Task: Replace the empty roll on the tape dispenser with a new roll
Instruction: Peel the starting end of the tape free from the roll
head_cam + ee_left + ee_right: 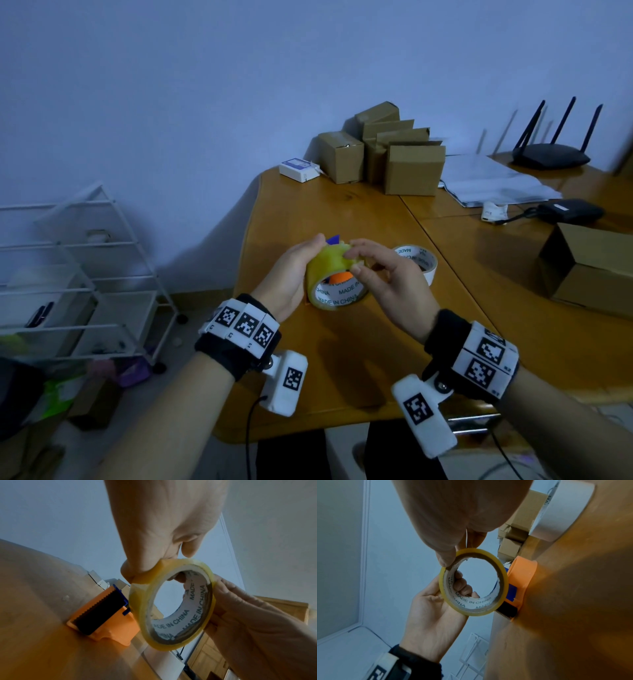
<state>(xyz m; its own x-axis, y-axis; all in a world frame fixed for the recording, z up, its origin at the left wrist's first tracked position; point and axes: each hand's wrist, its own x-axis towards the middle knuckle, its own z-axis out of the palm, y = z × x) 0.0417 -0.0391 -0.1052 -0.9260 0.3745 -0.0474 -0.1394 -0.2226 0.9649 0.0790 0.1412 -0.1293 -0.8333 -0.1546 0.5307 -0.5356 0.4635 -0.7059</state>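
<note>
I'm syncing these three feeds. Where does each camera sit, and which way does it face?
Head: looks forward and down at the table; both forearms, left hand and right hand hold the tape roll.
Left wrist: looks along the palm; fingers on the roll, dispenser beyond.
Right wrist: looks along the palm at the roll; empty core behind.
All share the roll; both wrist views share the dispenser.

Cardboard boxes (pixel 390 154), router (pixel 551 154), papers (pixel 493 181)

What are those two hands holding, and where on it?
The yellow tape roll: the left hand grips one side with fingers through its core, the right hand pinches its top edge.
</note>
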